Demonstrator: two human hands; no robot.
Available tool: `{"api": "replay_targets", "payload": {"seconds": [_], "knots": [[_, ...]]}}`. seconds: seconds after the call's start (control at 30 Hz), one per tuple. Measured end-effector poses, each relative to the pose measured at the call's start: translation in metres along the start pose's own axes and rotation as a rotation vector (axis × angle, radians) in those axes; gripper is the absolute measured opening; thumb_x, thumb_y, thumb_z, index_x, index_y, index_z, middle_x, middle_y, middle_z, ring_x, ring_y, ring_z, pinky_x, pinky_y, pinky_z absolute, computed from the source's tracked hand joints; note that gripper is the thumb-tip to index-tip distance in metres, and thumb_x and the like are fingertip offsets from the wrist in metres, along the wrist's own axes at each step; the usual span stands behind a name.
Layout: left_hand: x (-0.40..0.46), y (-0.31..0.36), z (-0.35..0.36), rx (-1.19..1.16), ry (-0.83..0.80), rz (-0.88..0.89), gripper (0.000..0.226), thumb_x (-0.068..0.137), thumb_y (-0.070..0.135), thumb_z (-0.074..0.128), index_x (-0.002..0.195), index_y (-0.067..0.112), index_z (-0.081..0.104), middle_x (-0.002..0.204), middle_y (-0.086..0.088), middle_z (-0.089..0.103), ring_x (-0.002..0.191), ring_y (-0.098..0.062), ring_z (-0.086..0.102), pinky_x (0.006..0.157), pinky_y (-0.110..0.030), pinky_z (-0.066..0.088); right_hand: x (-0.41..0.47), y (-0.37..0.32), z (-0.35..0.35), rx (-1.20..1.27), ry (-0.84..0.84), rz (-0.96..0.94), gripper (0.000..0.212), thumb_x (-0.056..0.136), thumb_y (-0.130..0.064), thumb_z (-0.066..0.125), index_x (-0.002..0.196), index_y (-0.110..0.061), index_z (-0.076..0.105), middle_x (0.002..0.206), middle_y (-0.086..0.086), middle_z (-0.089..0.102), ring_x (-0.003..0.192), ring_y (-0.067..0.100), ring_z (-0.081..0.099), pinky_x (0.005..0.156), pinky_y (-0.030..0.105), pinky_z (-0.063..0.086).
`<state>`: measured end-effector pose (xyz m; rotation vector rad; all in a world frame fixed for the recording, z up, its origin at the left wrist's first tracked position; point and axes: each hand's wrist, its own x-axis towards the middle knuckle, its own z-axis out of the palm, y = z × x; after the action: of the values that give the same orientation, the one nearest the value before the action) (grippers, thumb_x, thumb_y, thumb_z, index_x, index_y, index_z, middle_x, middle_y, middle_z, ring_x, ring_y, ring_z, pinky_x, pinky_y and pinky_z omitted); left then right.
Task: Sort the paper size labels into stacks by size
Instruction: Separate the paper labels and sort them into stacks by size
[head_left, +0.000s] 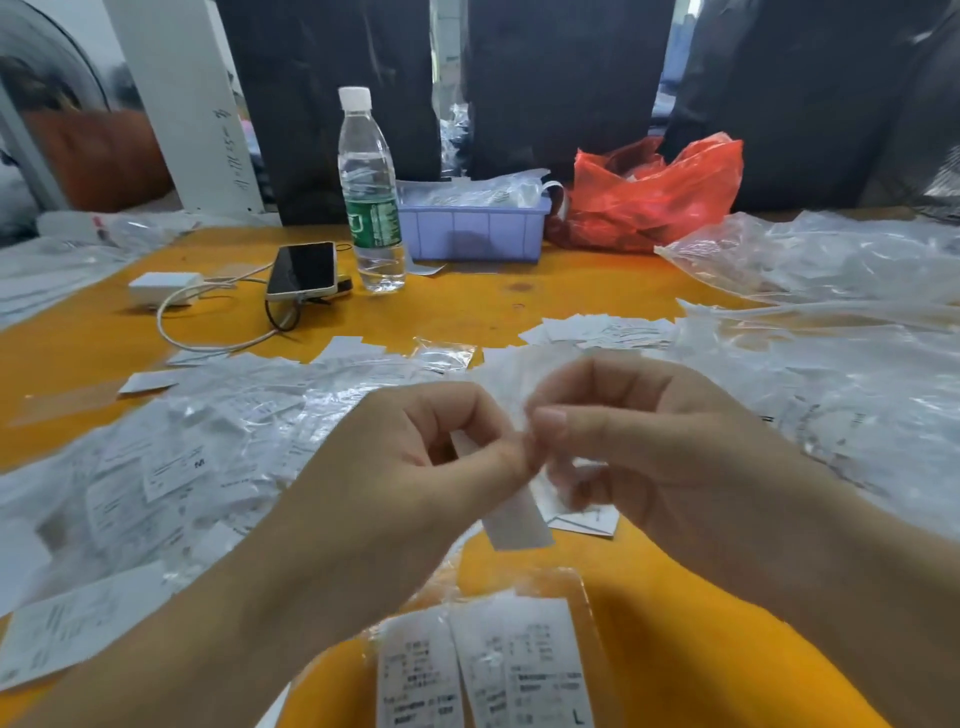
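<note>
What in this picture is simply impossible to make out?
- Head view: the size letter on the label strip pinched between the left hand and right hand; only its blank side shows, and fingers cover its top.
- Print on the labels in the left pile: too small and blurred, apart from one M.
- Contents of the red bag: hidden by its plastic.

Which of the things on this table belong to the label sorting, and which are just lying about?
Job: left hand and right hand pinching a label; loose labels; L labels; far stack.

Lying about: water bottle, phone, charger, red bag.
</note>
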<state>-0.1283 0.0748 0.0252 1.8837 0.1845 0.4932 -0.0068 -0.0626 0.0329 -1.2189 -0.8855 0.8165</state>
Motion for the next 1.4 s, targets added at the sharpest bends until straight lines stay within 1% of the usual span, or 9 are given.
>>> {"api": "replay_targets", "payload": {"seconds": [0.1,0.3,0.5,0.63,0.73,0.97,1.13,1.23,1.4], "knots": [[-0.002,-0.004,-0.003,0.002,0.009,-0.030,0.042,0.060,0.059,0.070,0.069,0.018,0.069,0.064,-0.025,0.052,0.056,-0.039,0.047,0.060,-0.041,0.037,-0.008,0.006,-0.004,-0.001,0.064,0.018,0.002,0.067,-0.018,0.074,0.069,-0.018,0.073,0.065,0.007,0.066,0.052,0.013,0.054,0.050,0.023,0.045],[-0.002,-0.005,-0.007,-0.028,-0.005,-0.056,0.050,0.059,0.068,0.066,0.085,0.026,0.074,0.078,-0.026,0.056,0.062,-0.041,0.048,0.060,-0.042,0.039,-0.013,0.010,0.002,-0.032,0.086,0.044,0.007,0.061,-0.016,0.077,0.062,-0.016,0.070,0.055,0.004,0.058,0.046,0.013,0.047,0.047,0.021,0.041],[-0.004,-0.009,-0.001,-0.015,-0.015,0.006,0.030,0.068,0.054,0.063,0.086,0.032,0.074,0.069,-0.002,0.067,0.064,-0.021,0.057,0.057,-0.027,0.046,-0.016,0.008,0.010,-0.035,0.104,-0.001,0.006,0.063,-0.018,0.075,0.063,-0.013,0.071,0.053,0.004,0.055,0.045,0.012,0.045,0.044,0.019,0.039],[-0.006,-0.006,0.000,-0.086,-0.004,0.010,0.027,0.068,0.049,0.065,0.083,0.029,0.074,0.068,-0.006,0.065,0.060,-0.012,0.054,0.057,-0.026,0.044,-0.017,0.007,0.009,0.045,0.186,0.009,0.026,0.070,-0.033,0.065,0.069,-0.009,0.074,0.059,0.008,0.056,0.048,0.017,0.045,0.042,0.024,0.040],[-0.007,-0.005,0.000,-0.120,-0.025,0.017,0.026,0.069,0.048,0.067,0.082,0.027,0.074,0.072,-0.010,0.065,0.062,-0.012,0.055,0.057,-0.025,0.045,-0.014,0.009,0.008,-0.031,0.228,0.033,0.015,0.067,-0.025,0.067,0.073,-0.013,0.075,0.060,0.008,0.057,0.048,0.018,0.045,0.041,0.022,0.039],[-0.006,-0.005,0.002,-0.096,-0.049,0.020,0.023,0.071,0.047,0.067,0.080,0.026,0.072,0.076,-0.011,0.070,0.068,-0.030,0.061,0.061,-0.036,0.050,-0.015,0.013,0.004,-0.030,-0.012,0.209,0.010,0.073,-0.026,0.071,0.068,-0.017,0.070,0.060,0.002,0.053,0.049,0.011,0.044,0.045,0.021,0.040],[-0.005,-0.001,-0.001,-0.128,0.023,0.001,0.016,0.068,0.036,0.074,0.075,0.022,0.072,0.072,-0.007,0.068,0.067,-0.016,0.064,0.060,-0.023,0.052,-0.013,0.011,0.000,-0.033,0.129,0.117,0.005,0.064,-0.019,0.074,0.061,-0.018,0.070,0.057,0.002,0.050,0.047,0.011,0.045,0.045,0.022,0.041],[-0.003,0.000,-0.006,-0.204,0.121,-0.035,0.008,0.068,0.022,0.070,0.061,0.020,0.069,0.077,-0.009,0.072,0.068,-0.020,0.069,0.059,-0.028,0.056,-0.011,0.010,-0.004,0.007,0.213,0.066,0.007,0.064,-0.018,0.073,0.059,-0.019,0.069,0.055,0.002,0.051,0.046,0.013,0.045,0.045,0.022,0.041],[-0.005,0.004,-0.008,-0.224,0.175,-0.049,0.024,0.064,0.009,0.060,0.046,0.024,0.057,0.081,-0.009,0.075,0.072,-0.025,0.074,0.059,-0.035,0.058,-0.010,0.008,-0.009,0.054,0.241,0.005,0.012,0.067,-0.016,0.071,0.056,-0.016,0.066,0.052,0.005,0.056,0.043,0.014,0.045,0.044,0.022,0.041]]}}
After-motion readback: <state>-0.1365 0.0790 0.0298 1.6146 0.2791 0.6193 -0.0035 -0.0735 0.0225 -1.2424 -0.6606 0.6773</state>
